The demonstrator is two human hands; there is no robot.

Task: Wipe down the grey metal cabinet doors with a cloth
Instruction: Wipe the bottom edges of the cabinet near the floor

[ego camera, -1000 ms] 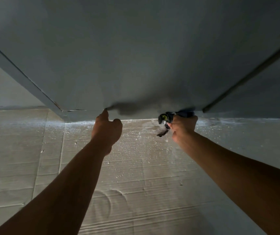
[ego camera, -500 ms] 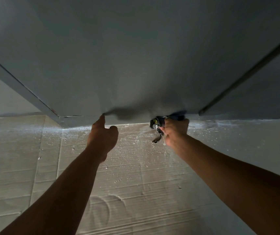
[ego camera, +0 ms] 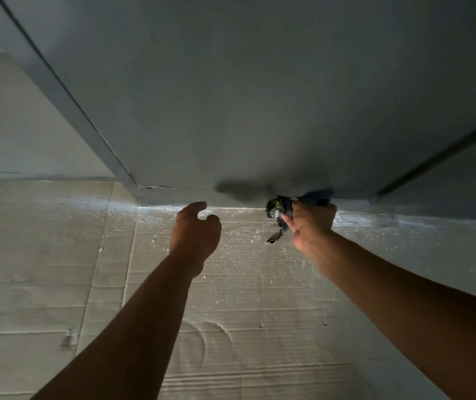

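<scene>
The grey metal cabinet door point(ego camera: 259, 96) fills the upper view, its bottom edge just above the floor. A dark bunched cloth point(ego camera: 281, 210) with a yellow speck sits against the door's lower edge, with my right hand point(ego camera: 311, 223) shut on it; a loose end dangles below. My left hand point(ego camera: 196, 229) hovers just under the door's bottom edge, thumb and forefinger curled and slightly apart, holding nothing. It is a little clear of the metal.
Flattened cardboard point(ego camera: 231, 313) dusted with white specks covers the floor under the cabinet. A grey frame post point(ego camera: 66, 102) runs diagonally at the left. A dark seam point(ego camera: 438, 157) to the neighbouring door point(ego camera: 467, 174) shows at the right.
My left hand has come off the door's bottom edge and dropped slightly. The right hand with the cloth stays at the lower edge. The view has tilted and shifted.
</scene>
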